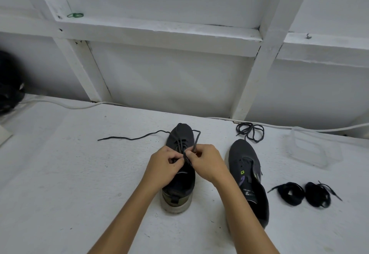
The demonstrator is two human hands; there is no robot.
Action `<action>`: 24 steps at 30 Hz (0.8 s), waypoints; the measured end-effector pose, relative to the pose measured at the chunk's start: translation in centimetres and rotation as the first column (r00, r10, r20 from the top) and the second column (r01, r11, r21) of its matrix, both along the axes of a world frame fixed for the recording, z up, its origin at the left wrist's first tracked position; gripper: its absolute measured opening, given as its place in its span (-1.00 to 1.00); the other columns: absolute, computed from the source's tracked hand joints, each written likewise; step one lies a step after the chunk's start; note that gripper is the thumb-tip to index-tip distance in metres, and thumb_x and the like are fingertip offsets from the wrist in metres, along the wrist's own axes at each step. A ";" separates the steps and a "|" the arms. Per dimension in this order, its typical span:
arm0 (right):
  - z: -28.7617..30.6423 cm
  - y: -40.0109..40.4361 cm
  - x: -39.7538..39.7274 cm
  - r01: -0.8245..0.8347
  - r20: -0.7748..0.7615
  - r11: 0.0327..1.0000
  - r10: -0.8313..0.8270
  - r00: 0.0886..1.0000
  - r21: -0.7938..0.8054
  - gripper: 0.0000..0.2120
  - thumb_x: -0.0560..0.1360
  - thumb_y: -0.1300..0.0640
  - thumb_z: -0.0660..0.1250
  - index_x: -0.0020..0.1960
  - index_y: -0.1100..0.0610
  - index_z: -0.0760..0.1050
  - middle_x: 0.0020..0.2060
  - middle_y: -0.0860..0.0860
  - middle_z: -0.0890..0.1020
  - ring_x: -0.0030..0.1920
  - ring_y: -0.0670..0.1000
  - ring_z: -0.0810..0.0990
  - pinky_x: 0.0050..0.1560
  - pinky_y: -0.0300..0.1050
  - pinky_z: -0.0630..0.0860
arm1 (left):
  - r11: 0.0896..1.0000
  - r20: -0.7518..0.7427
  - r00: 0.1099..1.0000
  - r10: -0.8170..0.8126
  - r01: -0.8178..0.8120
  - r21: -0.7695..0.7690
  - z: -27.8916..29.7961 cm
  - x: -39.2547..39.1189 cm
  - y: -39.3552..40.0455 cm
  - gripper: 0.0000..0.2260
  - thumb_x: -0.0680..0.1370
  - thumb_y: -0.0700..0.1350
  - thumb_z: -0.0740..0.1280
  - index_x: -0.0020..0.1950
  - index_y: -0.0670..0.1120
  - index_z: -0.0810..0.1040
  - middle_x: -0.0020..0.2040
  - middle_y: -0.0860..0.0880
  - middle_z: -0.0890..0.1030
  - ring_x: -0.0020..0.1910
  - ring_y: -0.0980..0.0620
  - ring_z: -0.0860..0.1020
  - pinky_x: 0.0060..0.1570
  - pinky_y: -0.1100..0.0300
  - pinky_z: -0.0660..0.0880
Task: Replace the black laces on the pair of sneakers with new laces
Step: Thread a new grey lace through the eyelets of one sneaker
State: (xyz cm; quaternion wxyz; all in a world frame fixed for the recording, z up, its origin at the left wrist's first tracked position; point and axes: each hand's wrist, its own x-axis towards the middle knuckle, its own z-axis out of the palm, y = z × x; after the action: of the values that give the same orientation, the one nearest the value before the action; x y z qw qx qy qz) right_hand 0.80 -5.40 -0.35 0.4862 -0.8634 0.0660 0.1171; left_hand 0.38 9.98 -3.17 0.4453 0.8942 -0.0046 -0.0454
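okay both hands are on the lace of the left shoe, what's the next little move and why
Probably draw the lace that the right hand pinches up through its eyelet until the slack is gone. Both hands, the left hand included, work at the left sneaker, its lace ends trail loose past the toe, and the right sneaker shows no lace at all.

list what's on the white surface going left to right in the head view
loose lace end → laced sneaker held under both hands → unlaced sneaker → first coiled lace bundle → second coiled lace bundle
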 end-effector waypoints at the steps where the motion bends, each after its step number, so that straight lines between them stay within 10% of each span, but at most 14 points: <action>1: 0.1 -0.1 0.0 0.026 -0.027 0.996 -0.024 0.999 0.085 -0.87 0.60 0.13 0.33 0.01 0.03 0.67 -0.10 -0.12 0.68 -0.11 -0.13 0.63 -0.20 -0.39 0.45 | 1.000 0.012 1.000 0.021 -0.021 -0.003 0.1 -0.2 -0.2 -0.95 0.53 -0.04 0.44 -0.06 0.08 0.70 -0.06 0.14 0.57 -0.12 0.24 0.54 -0.17 0.50 0.40; 4: 1.0 -0.3 0.6 0.175 -0.113 0.884 -0.139 0.984 0.434 -0.93 0.59 0.13 0.37 -0.03 0.03 0.63 -0.12 -0.12 0.68 -0.06 -0.08 0.62 -0.10 -0.24 0.49 | 0.998 0.043 0.997 0.057 -0.057 0.011 0.2 -0.5 -0.8 -0.93 0.54 -0.05 0.42 -0.13 0.09 0.66 -0.08 0.12 0.56 -0.14 0.20 0.54 -0.18 0.45 0.40; 7: 2.6 -1.2 1.9 0.377 -0.237 0.472 -0.329 0.914 0.797 -0.92 0.60 0.04 0.34 -0.06 0.01 0.55 -0.16 -0.09 0.68 0.00 -0.05 0.62 0.00 -0.05 0.48 | 0.997 0.023 0.997 0.076 -0.076 0.002 0.2 -0.6 -0.8 -0.91 0.55 -0.08 0.40 -0.15 0.05 0.63 -0.06 0.11 0.55 -0.14 0.20 0.53 -0.16 0.43 0.41; 10: 3.3 -3.0 2.4 0.553 -0.373 0.180 -0.569 0.733 0.813 -0.86 0.61 0.00 0.29 -0.08 0.02 0.50 -0.20 -0.05 0.67 -0.01 -0.02 0.64 0.03 -0.02 0.48 | 0.997 0.008 0.997 0.074 -0.074 -0.008 0.3 -0.8 -0.7 -0.92 0.56 -0.07 0.38 -0.14 0.05 0.63 -0.05 0.13 0.55 -0.12 0.20 0.53 -0.12 0.40 0.43; 16: 0.4 -0.7 -0.5 0.693 -0.493 0.553 -0.490 0.719 0.462 -0.60 0.64 -0.14 0.25 0.33 0.12 0.39 0.39 0.28 0.47 0.39 0.31 0.47 0.36 0.25 0.47 | 0.996 0.019 0.996 0.085 -0.084 -0.033 0.4 -0.8 -0.6 -0.91 0.57 -0.05 0.38 -0.13 0.08 0.63 -0.06 0.15 0.57 -0.11 0.24 0.54 -0.11 0.44 0.43; 20: -0.1 1.6 -2.5 0.566 -0.385 0.681 -0.420 0.822 0.465 -0.03 0.44 -0.35 0.37 0.62 0.15 0.09 0.13 0.03 0.60 0.24 0.09 0.60 0.31 0.01 0.51 | 0.980 -0.063 0.990 0.129 -0.136 -0.144 1.2 -0.6 0.3 -0.90 0.55 -0.04 0.40 -0.15 0.10 0.67 -0.09 0.16 0.64 -0.10 0.28 0.58 -0.05 0.37 0.49; 24: -1.6 3.3 -4.3 0.339 -0.086 0.891 -0.329 0.941 0.303 -0.27 0.53 -0.26 0.36 0.60 -0.11 0.20 0.54 -0.08 0.32 0.52 -0.07 0.30 0.41 -0.21 0.28 | 0.902 -0.242 0.960 0.139 -0.223 -0.370 1.7 -0.1 1.3 -0.88 0.56 -0.07 0.39 -0.15 0.02 0.69 -0.18 0.08 0.68 -0.10 0.12 0.65 0.04 0.06 0.62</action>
State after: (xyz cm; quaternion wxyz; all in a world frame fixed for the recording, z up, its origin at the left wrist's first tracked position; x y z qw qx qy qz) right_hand -3.50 -2.07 -1.98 0.6288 -0.7490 0.2016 0.0546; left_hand 0.26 11.32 -1.45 0.6159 0.7732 0.1168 -0.0957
